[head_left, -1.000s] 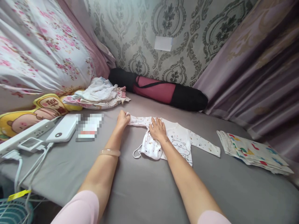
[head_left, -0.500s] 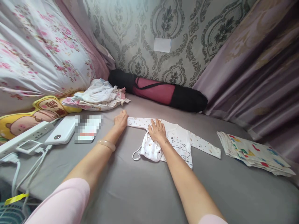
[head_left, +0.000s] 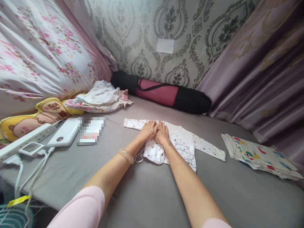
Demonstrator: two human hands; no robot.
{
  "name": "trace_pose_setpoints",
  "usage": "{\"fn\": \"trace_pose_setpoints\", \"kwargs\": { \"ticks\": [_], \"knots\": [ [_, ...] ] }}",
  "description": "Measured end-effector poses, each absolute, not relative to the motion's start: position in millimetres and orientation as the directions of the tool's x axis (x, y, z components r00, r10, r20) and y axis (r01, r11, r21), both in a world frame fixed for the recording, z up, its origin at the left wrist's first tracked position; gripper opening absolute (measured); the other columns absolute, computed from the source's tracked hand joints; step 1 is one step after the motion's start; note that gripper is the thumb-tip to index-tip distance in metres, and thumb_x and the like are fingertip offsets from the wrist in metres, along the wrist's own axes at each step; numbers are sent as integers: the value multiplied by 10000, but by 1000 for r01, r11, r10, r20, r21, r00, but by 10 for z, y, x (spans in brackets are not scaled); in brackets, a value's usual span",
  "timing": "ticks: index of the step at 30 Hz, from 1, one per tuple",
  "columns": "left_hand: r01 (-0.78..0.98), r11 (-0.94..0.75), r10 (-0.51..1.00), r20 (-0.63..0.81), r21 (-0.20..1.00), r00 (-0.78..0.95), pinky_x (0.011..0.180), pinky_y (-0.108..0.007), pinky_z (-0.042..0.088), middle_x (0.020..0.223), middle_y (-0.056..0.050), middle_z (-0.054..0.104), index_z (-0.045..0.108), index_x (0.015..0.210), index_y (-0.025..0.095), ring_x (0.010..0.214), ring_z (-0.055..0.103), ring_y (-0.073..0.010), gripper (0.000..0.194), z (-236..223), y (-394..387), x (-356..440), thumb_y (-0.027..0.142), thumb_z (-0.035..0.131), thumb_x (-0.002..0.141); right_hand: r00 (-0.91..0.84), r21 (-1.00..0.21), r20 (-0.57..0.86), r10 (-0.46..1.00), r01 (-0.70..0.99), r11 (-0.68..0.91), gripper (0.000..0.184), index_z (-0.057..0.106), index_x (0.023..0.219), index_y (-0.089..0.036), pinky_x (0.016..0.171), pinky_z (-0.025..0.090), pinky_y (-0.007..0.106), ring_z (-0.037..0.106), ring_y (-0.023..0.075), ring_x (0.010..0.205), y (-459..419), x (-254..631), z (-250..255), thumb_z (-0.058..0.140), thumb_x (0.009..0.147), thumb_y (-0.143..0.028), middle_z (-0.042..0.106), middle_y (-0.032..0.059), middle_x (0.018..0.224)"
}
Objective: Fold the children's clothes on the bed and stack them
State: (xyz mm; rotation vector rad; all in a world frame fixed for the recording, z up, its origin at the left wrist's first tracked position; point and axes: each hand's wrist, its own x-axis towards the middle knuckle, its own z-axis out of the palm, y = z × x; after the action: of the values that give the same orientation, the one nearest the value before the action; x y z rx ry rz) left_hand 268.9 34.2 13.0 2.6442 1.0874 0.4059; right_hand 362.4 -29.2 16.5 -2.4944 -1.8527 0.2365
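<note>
A small white baby shirt [head_left: 179, 133] with a hippo drawing and dotted sleeves is spread on the grey bed sheet [head_left: 133, 190]. Both sleeves stretch outward, one to each side. My left hand [head_left: 149, 130] lies flat on the shirt where the left-side sleeve [head_left: 133, 123] joins the body, fingers out. Right beside it, my right hand [head_left: 161, 133] presses flat on the shirt's upper part, fingers extended. Below my hands a printed flap [head_left: 154, 152] of the shirt is folded over, with a white tie string [head_left: 139, 156] at its edge.
Folded cloth with colourful prints [head_left: 261, 155] lies at right. A clothes pile [head_left: 102, 95] and yellow pig cushion [head_left: 28, 122] sit at left, near a power bank [head_left: 65, 131], a pixelated flat object [head_left: 91, 130] and a power strip [head_left: 28, 141] with cables. A black-and-red bag [head_left: 159, 91] lies along the wall.
My left hand has let go of the sleeve's cuff and moved right, onto the shirt beside my right hand. The sleeve lies flat with its cuff uncovered. My right hand has stayed put.
</note>
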Motion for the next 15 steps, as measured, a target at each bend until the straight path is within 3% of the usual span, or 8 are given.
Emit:
{"fn": "trace_pose_setpoints", "kwargs": {
  "ticks": [4,8,15],
  "knots": [
    [651,-696,702,97,302,705,1162,-485,247,1525,-196,402,463,1410,112,1443,323,-310,488,59,311,2612,349,290,1020,285,-105,-58,957,951,-290,618,224,1569,-202,1194,83,419,109,247,1506,-303,3623,164,318,980,-365,147,104,1645],
    [725,-640,760,67,255,647,1188,-457,205,1549,-209,354,425,1446,73,1465,282,-296,541,61,447,2319,363,277,1015,310,-144,-21,950,940,-310,595,263,1557,-213,1190,84,426,144,241,1498,-283,3614,143,227,1009,-442,210,106,1629],
    [830,-519,846,-18,203,533,1206,-454,146,1586,-165,296,339,1506,84,1487,226,-268,574,86,764,1796,337,227,1004,307,-169,-46,951,936,-310,606,244,1562,-204,1191,59,424,122,243,1502,-270,3621,141,204,1013,-456,192,107,1634]
  ]
}}
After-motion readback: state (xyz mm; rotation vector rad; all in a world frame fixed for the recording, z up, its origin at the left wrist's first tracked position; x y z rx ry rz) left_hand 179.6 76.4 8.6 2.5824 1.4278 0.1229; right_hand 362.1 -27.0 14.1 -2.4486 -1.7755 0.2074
